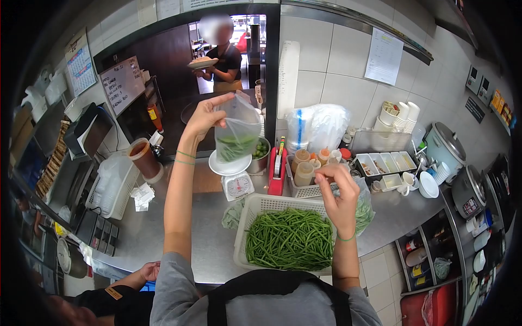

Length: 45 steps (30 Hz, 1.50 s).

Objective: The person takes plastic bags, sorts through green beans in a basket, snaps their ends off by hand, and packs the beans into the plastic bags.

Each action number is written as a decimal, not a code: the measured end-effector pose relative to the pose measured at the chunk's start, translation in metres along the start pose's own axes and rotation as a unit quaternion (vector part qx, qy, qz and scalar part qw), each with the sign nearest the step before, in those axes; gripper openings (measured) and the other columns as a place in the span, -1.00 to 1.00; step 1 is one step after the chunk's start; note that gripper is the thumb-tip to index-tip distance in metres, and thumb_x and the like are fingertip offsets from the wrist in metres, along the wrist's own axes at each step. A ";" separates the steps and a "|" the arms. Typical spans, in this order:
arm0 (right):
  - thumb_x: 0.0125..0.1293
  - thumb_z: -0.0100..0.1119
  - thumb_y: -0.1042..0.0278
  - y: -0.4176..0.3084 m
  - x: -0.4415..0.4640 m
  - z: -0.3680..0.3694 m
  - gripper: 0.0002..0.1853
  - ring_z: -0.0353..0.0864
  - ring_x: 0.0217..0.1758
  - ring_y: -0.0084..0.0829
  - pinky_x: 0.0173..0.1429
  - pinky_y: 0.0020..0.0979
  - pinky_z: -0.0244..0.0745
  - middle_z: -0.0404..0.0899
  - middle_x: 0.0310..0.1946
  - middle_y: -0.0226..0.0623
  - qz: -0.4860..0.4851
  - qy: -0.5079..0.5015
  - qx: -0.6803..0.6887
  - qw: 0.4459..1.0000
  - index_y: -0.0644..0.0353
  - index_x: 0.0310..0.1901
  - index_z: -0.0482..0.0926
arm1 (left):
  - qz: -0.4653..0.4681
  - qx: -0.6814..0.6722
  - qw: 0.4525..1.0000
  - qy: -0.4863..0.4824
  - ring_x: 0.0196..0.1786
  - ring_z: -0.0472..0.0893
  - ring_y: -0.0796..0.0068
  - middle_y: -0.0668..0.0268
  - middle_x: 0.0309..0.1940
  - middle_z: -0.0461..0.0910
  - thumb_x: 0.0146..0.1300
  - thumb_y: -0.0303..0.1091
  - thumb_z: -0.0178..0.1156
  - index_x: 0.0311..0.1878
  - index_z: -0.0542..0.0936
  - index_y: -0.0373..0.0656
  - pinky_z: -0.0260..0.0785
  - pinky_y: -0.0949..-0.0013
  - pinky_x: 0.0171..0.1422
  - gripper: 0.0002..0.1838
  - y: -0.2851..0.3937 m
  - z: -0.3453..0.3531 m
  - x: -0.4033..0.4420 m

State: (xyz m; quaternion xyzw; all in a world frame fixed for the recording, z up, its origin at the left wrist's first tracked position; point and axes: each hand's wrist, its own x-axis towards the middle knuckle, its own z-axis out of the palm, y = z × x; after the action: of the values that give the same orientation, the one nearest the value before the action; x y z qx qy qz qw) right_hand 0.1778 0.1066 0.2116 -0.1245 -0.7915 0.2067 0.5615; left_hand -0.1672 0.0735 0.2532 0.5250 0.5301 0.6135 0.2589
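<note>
My left hand (206, 115) is raised and pinches the top of a clear plastic bag (237, 122) with green beans in its bottom. The bag hangs over the white plate (230, 166) of a kitchen scale (237, 186), and I cannot tell whether it touches the plate. My right hand (341, 193) is lifted in front of the squeeze bottles (304, 173), thumb and fingertips pressed together; anything between them is too small to make out. Below and between my arms, a white plastic basket (242, 231) holds a heap of green beans (289, 239).
A red tape dispenser (277, 173) and a pot of green fruit (261, 153) stand behind the basket. At left are a container of brown sauce (145, 158) and a white crate (112, 187). One person carries a plate beyond the opening; another person's hand (149, 271) is at lower left.
</note>
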 end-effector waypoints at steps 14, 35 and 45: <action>0.23 0.19 0.49 0.075 -0.092 0.025 -0.91 0.49 -0.52 -0.58 -0.41 -0.53 0.35 0.54 -0.52 -0.30 0.223 0.031 0.087 0.970 0.35 -0.35 0.55 | 0.026 0.162 0.986 -0.023 -0.47 0.55 0.67 0.18 0.28 0.37 0.03 -0.70 0.02 0.17 0.52 -0.12 0.46 0.54 -0.36 -0.43 -0.138 0.036 -0.083; 0.27 0.12 0.46 0.148 -0.164 0.041 -0.88 0.56 -0.35 -0.50 -0.39 -0.52 0.36 0.58 -0.34 -0.32 0.339 0.064 -0.032 0.938 0.25 -0.21 0.60 | -0.091 0.554 0.732 -0.386 0.25 0.32 0.04 0.02 0.10 0.43 0.02 -0.30 0.26 0.13 0.38 -0.31 0.19 0.04 0.29 -0.42 -0.237 0.192 -0.147; 0.29 0.13 0.43 0.153 -0.165 0.044 -0.84 0.55 -0.30 -0.56 -0.32 -0.56 0.39 0.61 -0.30 -0.36 0.354 0.004 0.024 0.935 0.27 -0.16 0.61 | -0.183 0.442 0.805 -0.351 0.28 0.31 0.01 0.04 0.17 0.38 0.22 -0.23 0.09 0.19 0.30 -0.24 0.14 -0.03 0.30 -0.50 -0.199 0.148 -0.167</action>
State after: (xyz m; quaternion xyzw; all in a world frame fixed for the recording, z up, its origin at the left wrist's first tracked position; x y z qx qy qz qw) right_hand 0.1873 0.1631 -0.0107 -0.3840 -0.6887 0.4107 0.4578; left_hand -0.0264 0.0437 -0.0083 0.6554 0.7030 0.0286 0.2745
